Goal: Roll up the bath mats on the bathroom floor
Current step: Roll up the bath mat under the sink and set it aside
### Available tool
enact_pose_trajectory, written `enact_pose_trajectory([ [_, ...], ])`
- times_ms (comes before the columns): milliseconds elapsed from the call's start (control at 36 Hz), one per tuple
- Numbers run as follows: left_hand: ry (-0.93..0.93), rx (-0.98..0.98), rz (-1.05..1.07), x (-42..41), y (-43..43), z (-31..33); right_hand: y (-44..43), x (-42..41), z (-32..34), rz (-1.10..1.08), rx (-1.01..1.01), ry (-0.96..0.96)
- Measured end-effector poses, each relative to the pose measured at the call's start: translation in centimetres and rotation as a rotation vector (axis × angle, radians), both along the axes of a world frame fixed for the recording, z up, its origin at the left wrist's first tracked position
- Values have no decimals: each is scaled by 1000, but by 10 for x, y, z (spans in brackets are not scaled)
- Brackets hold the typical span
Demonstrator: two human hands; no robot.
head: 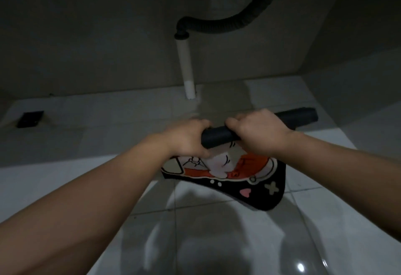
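Note:
A bath mat (249, 179) with a black border and an orange and white cartoon print is partly rolled; its rolled part forms a dark tube (299, 116) stretching to the right. The unrolled end hangs below the roll, lifted off the white tiled floor (217, 231). My left hand (186, 138) grips the left end of the roll. My right hand (260, 131) grips the roll just beside it, fingers curled over the top.
A white drain pipe (186, 68) rises from the floor to a black corrugated hose (227, 25) under a sink. A dark floor drain (30, 118) sits at the far left. Grey walls close the back and right side.

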State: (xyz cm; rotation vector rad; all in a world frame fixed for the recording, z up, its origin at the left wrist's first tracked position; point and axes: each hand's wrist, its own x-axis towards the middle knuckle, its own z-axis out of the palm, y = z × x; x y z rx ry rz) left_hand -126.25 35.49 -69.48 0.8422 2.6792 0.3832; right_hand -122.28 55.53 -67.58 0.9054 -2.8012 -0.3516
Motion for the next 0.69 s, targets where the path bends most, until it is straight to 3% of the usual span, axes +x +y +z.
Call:
enact_pose_trajectory([
  [28, -131, 48, 16, 0, -2, 0, 0, 1, -1, 61, 9, 73],
  [83, -210, 102, 22, 1, -4, -4, 0, 2, -2, 114, -24, 141],
  [195, 21, 55, 26, 3, -2, -9, -4, 2, -4, 29, 6, 76],
  [250, 256, -42, -5, 5, -1, -10, -6, -2, -2, -52, 9, -69],
  [306, 452, -86, -56, 8, 1, -13, -6, -8, 4, -183, -61, -367],
  [361, 570, -84, -77, 12, 3, -14, -6, -12, 6, -275, -177, -621],
  [417, 620, -73, -70, 15, 6, -14, -5, -15, 5, -311, -265, -699],
  [500, 627, -43, -52, 14, 7, -16, -5, -17, 3, -307, -278, -625],
  [556, 550, -18, -28, 11, 5, -15, -4, -14, 2, -243, -206, -463],
  [639, 267, -56, 18, 5, 3, -9, -2, -9, -5, -23, -44, -86],
  [695, -7, 66, 48, 3, 1, -9, -2, -5, -7, 103, 5, 70],
])
